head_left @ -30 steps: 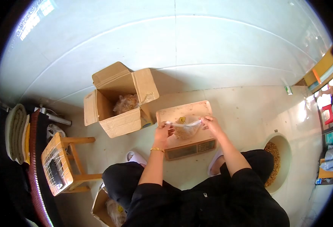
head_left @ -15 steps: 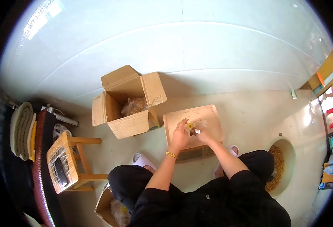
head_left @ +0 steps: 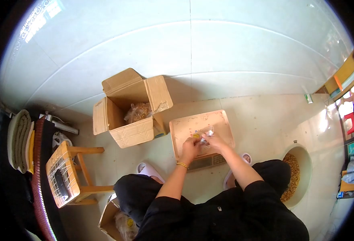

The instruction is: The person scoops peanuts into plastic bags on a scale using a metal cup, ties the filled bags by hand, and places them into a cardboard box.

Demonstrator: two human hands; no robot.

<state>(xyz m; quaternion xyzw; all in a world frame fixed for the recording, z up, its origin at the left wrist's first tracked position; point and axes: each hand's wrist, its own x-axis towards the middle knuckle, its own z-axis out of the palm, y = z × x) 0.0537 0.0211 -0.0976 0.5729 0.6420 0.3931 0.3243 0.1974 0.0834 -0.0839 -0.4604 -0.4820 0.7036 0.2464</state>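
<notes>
A small clear plastic bag [head_left: 210, 131] with a yellow mark is between my two hands, above the pink tray [head_left: 181, 127]. My left hand [head_left: 190, 148] has its fingers closed at the bag's left side. From the right, my right hand [head_left: 216, 143] pinches the bag near its upper part. The fingertips of both hands almost meet. What the bag contains is too small to make out. The tray rests on a box-like support [head_left: 207, 162] in front of my feet.
An open cardboard box [head_left: 130, 134] with a filled plastic bag [head_left: 138, 113] stands by the wall. A wooden stool [head_left: 80, 188] carries a dark object. At right is a pale bucket [head_left: 305, 176] of brown, nut-like pieces. Another carton [head_left: 108, 215] sits beside my left leg.
My hands have come closer together and now pinch the bag; the left fingers, earlier raised and spread, have curled down. The bag's yellow mark has moved slightly left. The view has shifted a little.
</notes>
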